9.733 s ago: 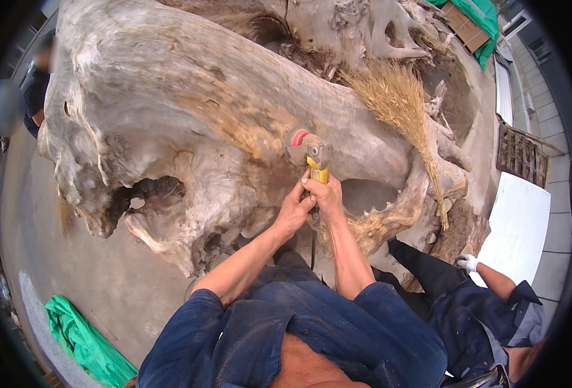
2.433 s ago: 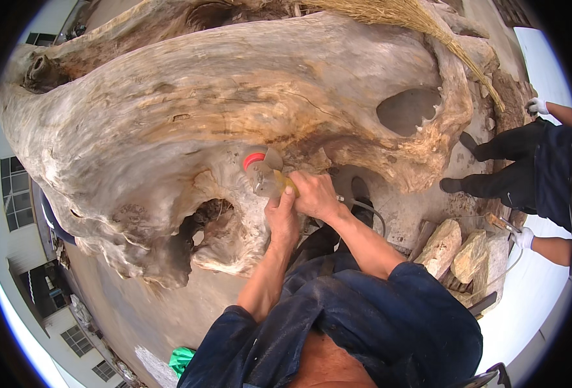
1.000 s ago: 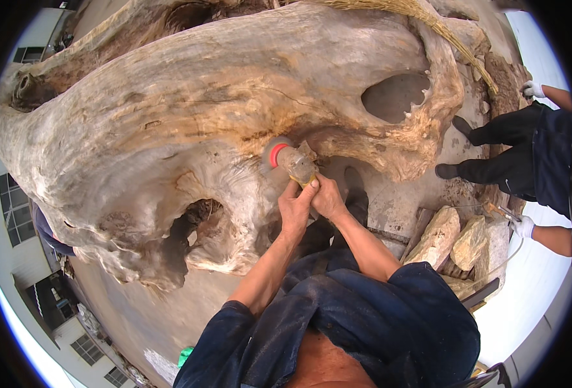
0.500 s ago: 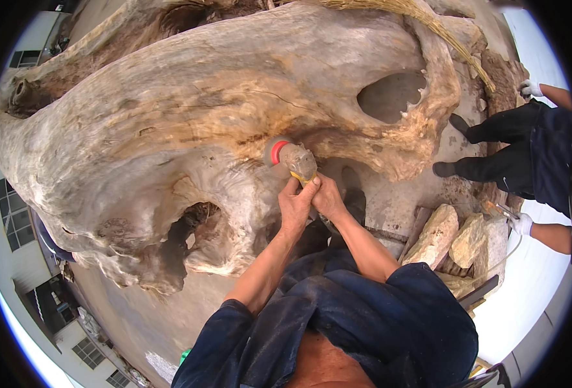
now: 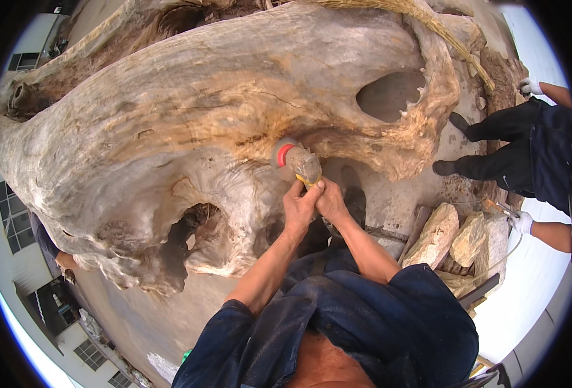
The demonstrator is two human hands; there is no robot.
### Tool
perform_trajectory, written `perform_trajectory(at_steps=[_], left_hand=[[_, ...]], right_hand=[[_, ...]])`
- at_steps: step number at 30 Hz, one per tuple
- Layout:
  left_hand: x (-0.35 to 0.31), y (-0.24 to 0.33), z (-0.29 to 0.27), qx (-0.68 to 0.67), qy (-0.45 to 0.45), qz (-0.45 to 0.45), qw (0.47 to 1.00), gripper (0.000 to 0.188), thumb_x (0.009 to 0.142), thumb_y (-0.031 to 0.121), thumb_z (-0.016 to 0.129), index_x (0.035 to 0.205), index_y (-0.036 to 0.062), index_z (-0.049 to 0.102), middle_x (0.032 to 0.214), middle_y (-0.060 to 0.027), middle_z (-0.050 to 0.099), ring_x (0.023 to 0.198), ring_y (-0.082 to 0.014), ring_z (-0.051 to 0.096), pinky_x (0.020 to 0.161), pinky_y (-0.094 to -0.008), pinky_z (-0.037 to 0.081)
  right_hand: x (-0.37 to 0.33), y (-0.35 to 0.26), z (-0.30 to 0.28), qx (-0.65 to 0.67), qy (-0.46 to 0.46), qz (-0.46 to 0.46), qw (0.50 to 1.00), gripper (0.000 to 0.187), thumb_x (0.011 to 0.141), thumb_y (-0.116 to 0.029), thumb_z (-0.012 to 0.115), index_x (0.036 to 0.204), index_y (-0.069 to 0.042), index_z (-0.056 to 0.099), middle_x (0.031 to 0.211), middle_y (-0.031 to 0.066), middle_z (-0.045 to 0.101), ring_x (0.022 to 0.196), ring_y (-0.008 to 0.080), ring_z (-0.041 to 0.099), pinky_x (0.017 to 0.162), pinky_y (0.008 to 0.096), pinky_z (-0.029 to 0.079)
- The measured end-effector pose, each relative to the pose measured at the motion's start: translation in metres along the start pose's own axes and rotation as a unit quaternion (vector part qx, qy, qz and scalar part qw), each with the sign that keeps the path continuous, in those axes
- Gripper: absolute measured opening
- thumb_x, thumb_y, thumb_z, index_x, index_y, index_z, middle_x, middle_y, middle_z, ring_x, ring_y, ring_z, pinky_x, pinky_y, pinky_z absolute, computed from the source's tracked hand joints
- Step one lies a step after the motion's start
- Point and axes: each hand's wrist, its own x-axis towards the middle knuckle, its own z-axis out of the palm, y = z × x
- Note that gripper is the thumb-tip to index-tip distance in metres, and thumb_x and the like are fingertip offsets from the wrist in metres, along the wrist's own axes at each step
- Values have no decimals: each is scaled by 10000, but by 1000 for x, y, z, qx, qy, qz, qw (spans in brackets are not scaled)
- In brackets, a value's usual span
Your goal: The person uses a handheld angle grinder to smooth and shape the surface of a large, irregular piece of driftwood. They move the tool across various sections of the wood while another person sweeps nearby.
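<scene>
A dusty angle grinder (image 5: 308,167) with a yellow body is gripped in both hands. Its round disc (image 5: 284,155), red in the middle and smeared at the rim, lies against or just over a huge weathered tree trunk (image 5: 234,90). My left hand (image 5: 299,205) wraps the grinder's body from the left. Close beside it, my right hand (image 5: 331,200) is closed round the same tool, its thumb near the left one. The wood under the disc is orange-brown, with a hollow (image 5: 199,223) to the left and an oval hole (image 5: 391,97) to the right.
At the right stands another person (image 5: 525,149) in dark clothes and white gloves, holding a tool with a hose. Pale rocks (image 5: 433,236) lie below them. Straw-like strands (image 5: 444,32) rest across the trunk's far end. Part of someone's arm (image 5: 65,260) shows at the left edge.
The grinder and both my hands have shifted slightly to the right. At the left edge, an arm has come into view beside the trunk.
</scene>
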Motion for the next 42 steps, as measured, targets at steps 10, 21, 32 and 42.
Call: perform_trajectory(at_steps=[10, 21, 32, 42], left_hand=[[7, -9, 5, 18, 0, -23, 1000, 330, 957, 253, 781, 1109, -31, 708, 986, -40, 705, 876, -96, 623, 763, -277, 517], [18, 28, 17, 22, -10, 34, 999, 315, 951, 229, 775, 1121, -30, 714, 966, -42, 714, 866, -94, 626, 763, -283, 520], [8, 0, 11, 44, 3, -21, 999, 304, 956, 258, 762, 1058, -25, 724, 935, -28, 705, 829, -91, 607, 725, -283, 504], [28, 32, 30, 78, -30, 26, 996, 303, 940, 262, 780, 1036, -19, 720, 875, -30, 702, 762, -85, 608, 639, -275, 494]], right_hand=[[-7, 13, -1, 103, -4, 130, 986, 358, 971, -285, 637, 1166, 12, 681, 960, 59, 717, 882, 150, 639, 759, 342, 524], [9, -29, -3, 90, 23, 46, 995, 288, 992, -257, 581, 1021, 19, 657, 893, 26, 637, 830, 106, 548, 709, 299, 475], [-10, 3, 0, 176, 12, 132, 975, 261, 995, -219, 578, 1076, 12, 667, 886, 12, 616, 762, 89, 540, 633, 278, 439], [17, 0, -4, 218, 67, 73, 971, 244, 941, -208, 625, 1021, 22, 645, 859, 45, 631, 738, 104, 555, 602, 300, 454]])
